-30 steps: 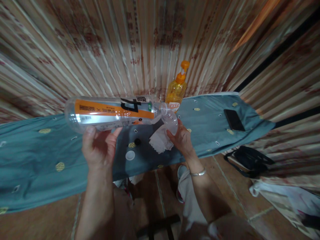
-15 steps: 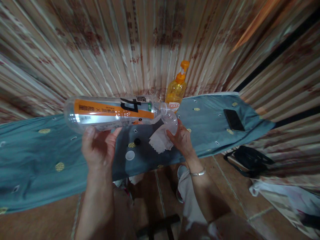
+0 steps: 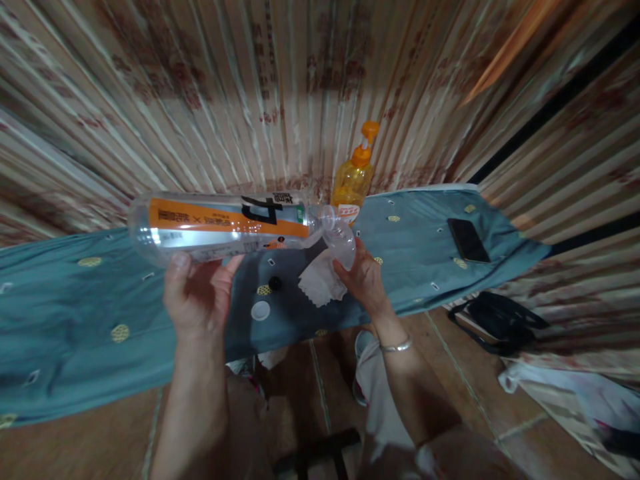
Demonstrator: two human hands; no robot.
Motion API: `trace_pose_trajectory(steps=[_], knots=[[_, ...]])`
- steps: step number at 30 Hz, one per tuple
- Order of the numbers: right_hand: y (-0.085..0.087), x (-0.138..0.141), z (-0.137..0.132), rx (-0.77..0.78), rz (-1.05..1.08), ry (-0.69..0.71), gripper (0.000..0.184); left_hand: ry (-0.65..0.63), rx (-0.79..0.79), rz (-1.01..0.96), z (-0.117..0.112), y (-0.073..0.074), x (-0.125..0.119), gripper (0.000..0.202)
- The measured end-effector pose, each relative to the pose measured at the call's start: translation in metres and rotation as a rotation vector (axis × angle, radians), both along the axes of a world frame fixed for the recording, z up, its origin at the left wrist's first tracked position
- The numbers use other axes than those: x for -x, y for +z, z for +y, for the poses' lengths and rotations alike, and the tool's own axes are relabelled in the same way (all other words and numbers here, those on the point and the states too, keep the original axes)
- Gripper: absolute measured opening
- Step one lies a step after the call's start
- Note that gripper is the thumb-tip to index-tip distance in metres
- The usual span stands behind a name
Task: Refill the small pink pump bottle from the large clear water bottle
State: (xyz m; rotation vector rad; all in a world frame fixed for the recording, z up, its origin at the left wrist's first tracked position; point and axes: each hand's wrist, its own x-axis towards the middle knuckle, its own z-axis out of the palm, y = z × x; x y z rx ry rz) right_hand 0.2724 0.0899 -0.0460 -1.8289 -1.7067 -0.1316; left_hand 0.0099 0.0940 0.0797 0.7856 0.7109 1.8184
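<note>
My left hand (image 3: 200, 290) is closed around the underside of a large clear plastic bottle (image 3: 227, 223) with an orange and silver label. The bottle lies almost level in the air, its neck pointing right. In my right hand (image 3: 363, 277) is a small clear plastic cup (image 3: 341, 245), tilted, its mouth against or very close to the bottle's neck. Whether liquid is passing between them I cannot tell. Below the cup a white tissue (image 3: 323, 279) lies on the cloth. A black cap (image 3: 275, 283) and a white round lid (image 3: 261, 311) rest left of the tissue.
Behind the cup stands an orange pump bottle (image 3: 351, 183). A black phone (image 3: 469, 240) lies at the right of the cloth-covered table (image 3: 145, 320). A pleated curtain (image 3: 225, 100) hangs close behind. On the floor at right is a black bag (image 3: 497, 321).
</note>
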Motion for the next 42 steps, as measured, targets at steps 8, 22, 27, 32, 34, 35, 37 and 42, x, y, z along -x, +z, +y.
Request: trace_pose_trajectory(steps=[8,22,27,32,34,35,37,42], knots=[[-0.0025,0.0001,0.0012,-0.013,0.036,0.012,0.063,0.024,-0.021,-0.076,0.0048,-0.0062,0.0016,0.049],[-0.0016,-0.0006,0.0011,-0.007,0.042,0.003,0.063,0.009,-0.006,-0.008,0.0013,-0.0021,0.0008,0.041],[-0.0016,-0.0007,0.0011,0.004,0.031,0.007,0.064,0.009,-0.022,-0.015,0.0013,-0.0012,-0.0011,0.050],[-0.0008,-0.0004,0.0007,0.000,0.020,0.001,0.062,0.020,-0.026,-0.006,0.0015,-0.0028,-0.0005,0.051],[-0.0004,-0.0004,0.0007,0.001,0.018,0.001,0.063,0.024,-0.016,-0.010,0.0015,-0.0026,-0.0002,0.049],[-0.0003,-0.0005,0.0008,0.003,0.018,0.005,0.063,0.028,-0.012,-0.014,0.0014,-0.0023,-0.0002,0.049],[-0.0002,-0.0005,0.0011,0.008,0.018,0.011,0.063,0.029,-0.007,-0.019,0.0011,-0.0013,-0.0002,0.051],[-0.0006,-0.0005,0.0010,0.006,0.019,0.009,0.062,-0.010,-0.010,0.007,0.0004,-0.0003,0.0009,0.046]])
